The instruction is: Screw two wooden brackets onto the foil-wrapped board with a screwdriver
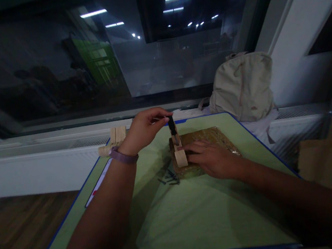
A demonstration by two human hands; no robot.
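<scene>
Green surface (pixel 174 226) under a dark window (pixel 176 65): left fingers (pixel 163 121) pinch the black-handled tool (pixel 171 125), near-upright, its shaft pointing down at the wooden piece (pixel 181 159) on the brown block (pixel 212 134); right fingers (pixel 196 149), nearer that wood, touch its right side, grip unclear

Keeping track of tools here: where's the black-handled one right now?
In the head view, the black-handled tool is near the centre, in the left hand, over the wooden piece beside the right hand.

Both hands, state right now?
Left hand: closed, pinching the black-handled tool.
Right hand: touching the wooden piece; whether it grips cannot be told.
</scene>
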